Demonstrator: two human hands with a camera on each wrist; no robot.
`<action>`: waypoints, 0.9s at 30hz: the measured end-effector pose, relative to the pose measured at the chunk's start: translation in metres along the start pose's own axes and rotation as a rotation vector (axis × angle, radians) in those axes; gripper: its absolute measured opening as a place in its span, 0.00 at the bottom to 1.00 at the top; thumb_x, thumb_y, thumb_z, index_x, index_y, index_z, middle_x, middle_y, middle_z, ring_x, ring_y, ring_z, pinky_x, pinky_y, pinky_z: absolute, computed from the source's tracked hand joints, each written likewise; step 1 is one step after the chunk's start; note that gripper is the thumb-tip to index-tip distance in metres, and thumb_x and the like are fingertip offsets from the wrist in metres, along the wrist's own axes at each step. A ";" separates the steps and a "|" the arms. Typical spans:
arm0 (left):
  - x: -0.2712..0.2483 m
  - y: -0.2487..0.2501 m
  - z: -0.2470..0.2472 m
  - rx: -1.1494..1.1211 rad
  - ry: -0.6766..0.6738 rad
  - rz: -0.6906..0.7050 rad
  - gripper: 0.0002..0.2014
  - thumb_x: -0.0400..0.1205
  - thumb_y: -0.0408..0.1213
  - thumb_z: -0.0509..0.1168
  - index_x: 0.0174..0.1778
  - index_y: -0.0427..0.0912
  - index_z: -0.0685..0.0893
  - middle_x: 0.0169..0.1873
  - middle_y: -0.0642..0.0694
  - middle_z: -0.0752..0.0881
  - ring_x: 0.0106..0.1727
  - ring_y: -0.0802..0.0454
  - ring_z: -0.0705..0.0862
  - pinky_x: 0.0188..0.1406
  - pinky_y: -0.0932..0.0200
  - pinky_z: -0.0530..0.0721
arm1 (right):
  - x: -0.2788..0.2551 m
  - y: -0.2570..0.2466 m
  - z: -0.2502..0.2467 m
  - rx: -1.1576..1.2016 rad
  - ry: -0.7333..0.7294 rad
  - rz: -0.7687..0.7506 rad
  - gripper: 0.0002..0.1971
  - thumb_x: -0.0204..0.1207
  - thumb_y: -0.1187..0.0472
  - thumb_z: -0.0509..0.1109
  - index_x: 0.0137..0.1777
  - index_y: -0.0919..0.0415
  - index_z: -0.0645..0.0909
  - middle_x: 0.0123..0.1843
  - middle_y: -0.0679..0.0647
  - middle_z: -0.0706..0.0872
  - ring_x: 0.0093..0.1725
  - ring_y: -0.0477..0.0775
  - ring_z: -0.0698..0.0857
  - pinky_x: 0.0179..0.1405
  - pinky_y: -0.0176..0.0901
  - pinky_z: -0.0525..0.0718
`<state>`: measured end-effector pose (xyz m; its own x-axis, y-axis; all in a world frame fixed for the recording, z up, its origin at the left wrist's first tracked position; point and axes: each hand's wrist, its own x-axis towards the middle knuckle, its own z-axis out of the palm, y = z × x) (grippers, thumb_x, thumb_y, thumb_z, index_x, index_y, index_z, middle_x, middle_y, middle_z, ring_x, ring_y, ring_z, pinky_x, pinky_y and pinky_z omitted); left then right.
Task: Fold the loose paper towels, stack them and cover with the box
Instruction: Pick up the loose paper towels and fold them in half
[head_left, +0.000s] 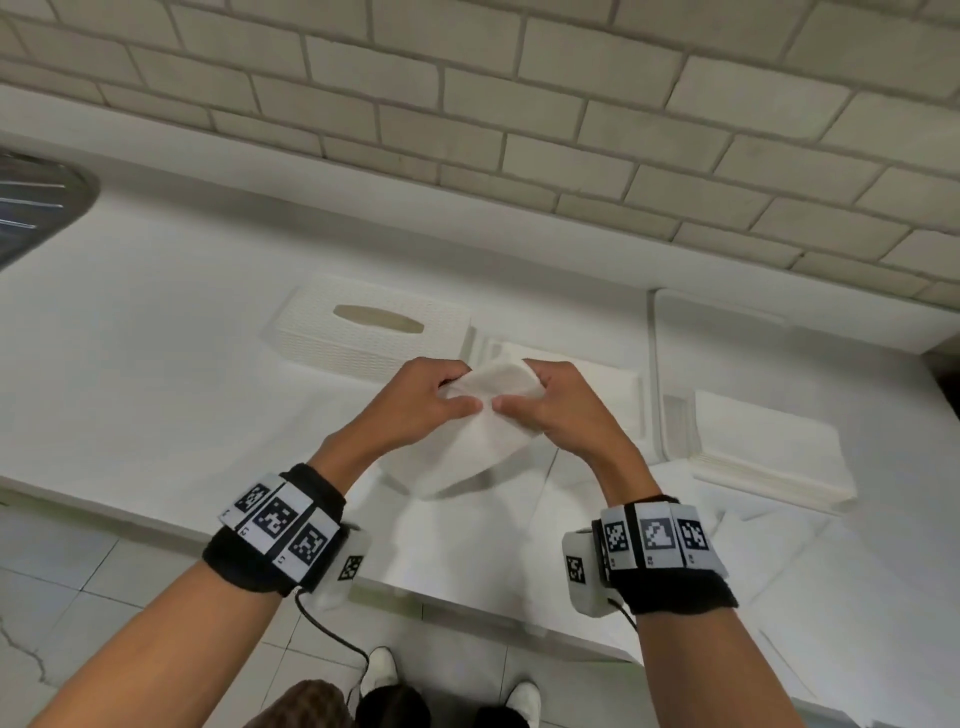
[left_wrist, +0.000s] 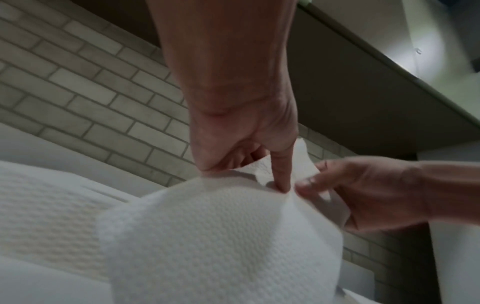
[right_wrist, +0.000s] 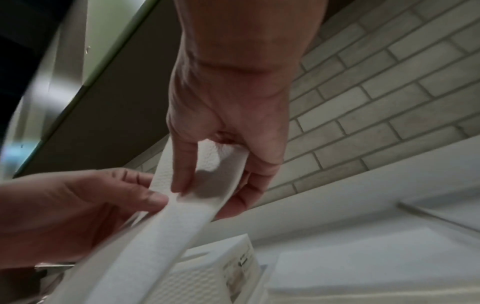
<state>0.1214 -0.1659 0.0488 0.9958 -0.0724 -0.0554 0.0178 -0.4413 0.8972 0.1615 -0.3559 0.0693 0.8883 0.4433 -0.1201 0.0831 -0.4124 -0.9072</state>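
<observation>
A white embossed paper towel hangs in the air above the counter, held at its top edge by both hands. My left hand pinches it between thumb and fingers; the left wrist view shows the same left hand on the paper towel. My right hand pinches the same edge, seen close as the right hand on the paper towel. The white woven tissue box stands behind the hands. A folded stack lies right of the box.
A taller pile of flat towels lies on a white tray at the right. Loose sheets spread over the counter's front right. A metal sink sits far left. A brick wall backs the counter.
</observation>
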 end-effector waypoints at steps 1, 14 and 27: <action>0.000 0.000 -0.004 -0.014 -0.009 -0.014 0.08 0.75 0.37 0.74 0.42 0.35 0.87 0.34 0.44 0.86 0.33 0.48 0.84 0.35 0.52 0.78 | 0.001 0.002 -0.001 -0.017 0.015 0.017 0.07 0.72 0.60 0.75 0.50 0.57 0.89 0.47 0.57 0.92 0.46 0.55 0.90 0.47 0.51 0.87; -0.012 -0.055 -0.011 -0.591 0.183 -0.255 0.10 0.77 0.28 0.71 0.53 0.43 0.89 0.49 0.46 0.93 0.53 0.45 0.89 0.54 0.53 0.86 | -0.005 0.063 0.016 0.422 0.244 0.257 0.15 0.73 0.65 0.76 0.60 0.65 0.85 0.55 0.59 0.91 0.57 0.61 0.90 0.59 0.52 0.87; -0.026 -0.082 -0.005 -0.463 0.284 -0.308 0.12 0.78 0.24 0.67 0.47 0.48 0.87 0.44 0.44 0.88 0.46 0.47 0.84 0.49 0.58 0.80 | -0.007 0.092 0.041 0.384 0.217 0.285 0.11 0.73 0.69 0.74 0.47 0.50 0.88 0.48 0.58 0.90 0.52 0.63 0.87 0.59 0.59 0.84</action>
<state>0.0950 -0.1234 -0.0206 0.9224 0.2655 -0.2804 0.2817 0.0341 0.9589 0.1442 -0.3645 -0.0296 0.9279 0.1643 -0.3348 -0.3113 -0.1530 -0.9379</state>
